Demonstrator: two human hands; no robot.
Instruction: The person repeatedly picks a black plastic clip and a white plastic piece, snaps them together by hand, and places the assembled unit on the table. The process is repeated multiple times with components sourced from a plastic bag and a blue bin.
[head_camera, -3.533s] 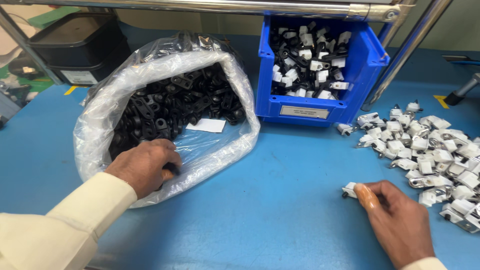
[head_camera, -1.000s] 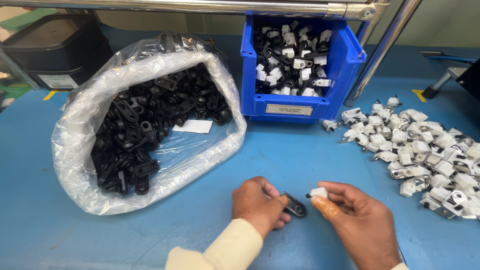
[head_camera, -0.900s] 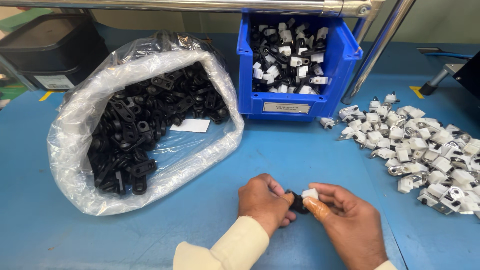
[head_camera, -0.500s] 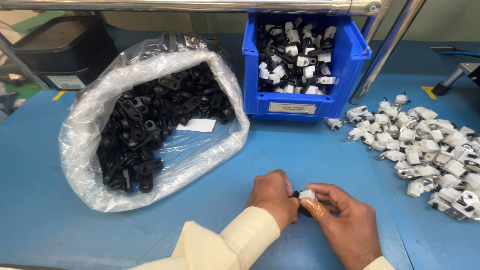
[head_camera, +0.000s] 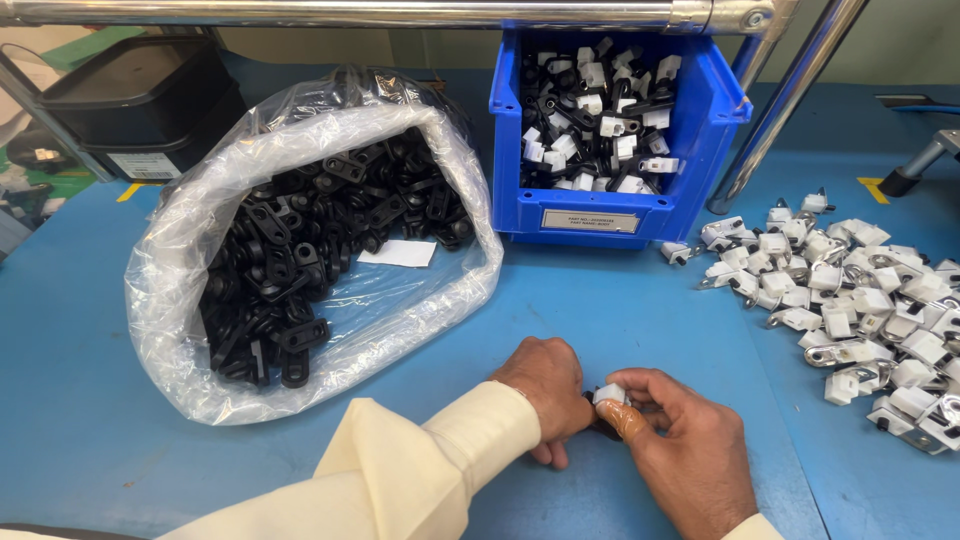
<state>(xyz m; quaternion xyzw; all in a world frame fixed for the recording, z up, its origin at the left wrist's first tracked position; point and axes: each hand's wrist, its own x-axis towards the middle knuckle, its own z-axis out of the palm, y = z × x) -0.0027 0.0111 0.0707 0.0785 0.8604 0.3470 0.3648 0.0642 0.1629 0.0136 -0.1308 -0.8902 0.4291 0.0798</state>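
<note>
Hands meet low on the blue bench (head_camera: 640, 320), near its front edge, and between them I see a small white plastic clip (head_camera: 610, 394) pressed against a black plastic piece (head_camera: 600, 422) that is mostly hidden. My left hand (head_camera: 545, 385), in a cream sleeve (head_camera: 420, 470), is curled closed beside the pair, its grip together against the black piece. My right hand (head_camera: 685, 455) has its grip clamped on the white clip, with an orange cover on one fingertip (head_camera: 628, 420) just below it.

To the right, well apart from my hands, a loose heap of white and metal clips (head_camera: 860, 300) is spread over the bench. Behind my hands stands a blue bin (head_camera: 600, 215) filled with mixed white and black parts, a label on its front wall. To the left lies an open clear plastic bag (head_camera: 200, 270), its mouth rolled back, full of black plastic pieces with a white paper slip (head_camera: 397, 253) among them. A black tub (head_camera: 140, 100) sits at the far left corner. A metal rail (head_camera: 350, 12) runs across the top, with a slanted metal post (head_camera: 790, 90) beside the bin.
</note>
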